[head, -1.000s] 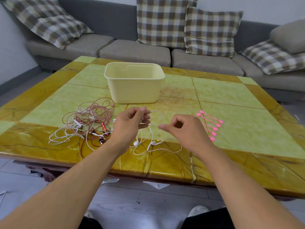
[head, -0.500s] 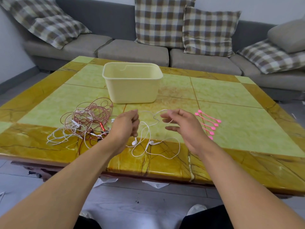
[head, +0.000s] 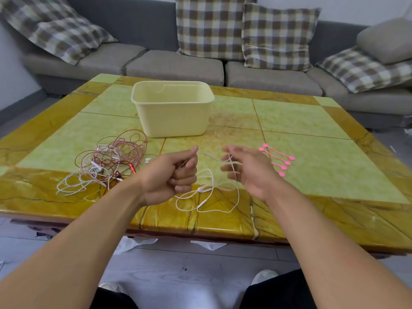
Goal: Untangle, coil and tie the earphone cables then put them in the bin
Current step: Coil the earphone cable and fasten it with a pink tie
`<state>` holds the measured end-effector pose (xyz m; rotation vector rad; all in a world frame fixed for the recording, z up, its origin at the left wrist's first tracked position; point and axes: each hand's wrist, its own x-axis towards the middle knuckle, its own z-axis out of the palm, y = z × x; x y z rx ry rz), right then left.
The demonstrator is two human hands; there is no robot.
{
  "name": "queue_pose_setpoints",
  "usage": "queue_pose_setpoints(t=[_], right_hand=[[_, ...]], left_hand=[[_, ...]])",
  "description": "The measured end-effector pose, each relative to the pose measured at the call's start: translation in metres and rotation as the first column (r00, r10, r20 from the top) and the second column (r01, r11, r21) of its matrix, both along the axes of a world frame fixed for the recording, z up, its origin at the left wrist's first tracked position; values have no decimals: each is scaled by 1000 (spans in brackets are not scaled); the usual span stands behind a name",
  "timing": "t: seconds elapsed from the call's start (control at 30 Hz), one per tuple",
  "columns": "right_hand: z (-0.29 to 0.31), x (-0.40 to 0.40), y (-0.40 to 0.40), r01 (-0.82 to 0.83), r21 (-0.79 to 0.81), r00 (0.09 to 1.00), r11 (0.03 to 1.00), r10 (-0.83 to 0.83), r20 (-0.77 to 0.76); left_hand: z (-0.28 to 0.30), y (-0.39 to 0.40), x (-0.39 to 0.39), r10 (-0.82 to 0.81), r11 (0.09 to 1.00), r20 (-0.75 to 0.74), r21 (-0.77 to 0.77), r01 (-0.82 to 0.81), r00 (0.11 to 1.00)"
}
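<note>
A white earphone cable (head: 207,192) lies in loose loops near the table's front edge and rises to both hands. My left hand (head: 171,175) grips one stretch of it in curled fingers. My right hand (head: 247,168) has spread fingers with the cable draped across them, blurred by motion. A tangled pile of pink, red and white earphone cables (head: 109,161) lies to the left. The pale yellow bin (head: 172,112) stands behind the hands. Several pink cable ties (head: 278,158) lie right of my right hand.
The yellow-green tiled table (head: 312,121) stands in front of a grey sofa (head: 178,65) with checked cushions. Scraps of white paper (head: 133,243) lie on the floor under the table's front edge. My shoes show at the bottom.
My left hand has drawn back and curled into a fist on the white cable. My right hand has opened and turned, the cable now running over its spread fingers.
</note>
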<state>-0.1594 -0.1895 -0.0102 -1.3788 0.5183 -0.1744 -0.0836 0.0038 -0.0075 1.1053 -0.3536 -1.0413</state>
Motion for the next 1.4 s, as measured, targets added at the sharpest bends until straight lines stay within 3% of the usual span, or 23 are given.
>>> queue_pose_setpoints(t=[0.07, 0.13, 0.23, 0.4, 0.6, 0.7, 0.83, 0.93, 1.03, 1.13, 1.2, 1.27, 1.33, 1.4], right_hand=[[-8, -1, 2, -164, -384, 982, 909, 112, -155], [-11, -2, 6, -316, -502, 943, 805, 206, -262], [-7, -4, 13, -388, -400, 918, 830, 308, -252], [-5, -1, 11, -139, -191, 989, 972, 145, 14], [-9, 1, 19, -88, -90, 996, 992, 87, -17], [-11, 1, 21, -173, -146, 980, 974, 156, -120], [-13, -5, 29, -429, -390, 895, 815, 325, -306], [-11, -3, 37, -281, -407, 958, 869, 227, -176], [-8, 1, 38, -42, -233, 999, 972, 44, 3], [-6, 3, 39, 5, -67, 999, 998, -2, 49], [-7, 4, 39, -31, -140, 999, 990, 35, 22], [-8, 2, 34, -135, -338, 991, 931, 120, -64], [-9, -3, 28, -338, -526, 938, 780, 235, -255], [-7, -11, 26, -565, -535, 823, 628, 380, -422]], left_hand=[[3, -5, -3, 130, 987, -45, -86, -133, 991], [1, -10, -3, 280, 949, -69, -131, -287, 958], [-3, -15, 2, 398, 874, -180, -225, -432, 900], [-6, -15, 8, 471, 761, -352, -302, -574, 809], [-10, -18, 10, 521, 714, -406, -275, -644, 751], [-5, -19, 7, 537, 708, -392, -271, -652, 747], [-5, -23, 2, 598, 684, -362, -234, -690, 715], [-4, -24, 1, 665, 660, -287, -206, -722, 690], [-5, -25, 0, 663, 678, -250, -199, -708, 705], [-12, -34, -14, 672, 712, -164, -126, -690, 723], [-14, -40, -20, 687, 711, -104, -104, -695, 719], [-14, -40, -17, 718, 686, -64, -108, -720, 694], [-17, -37, -6, 747, 653, -47, -132, -746, 663], [-23, -31, 5, 767, 635, 2, -144, -759, 642]])
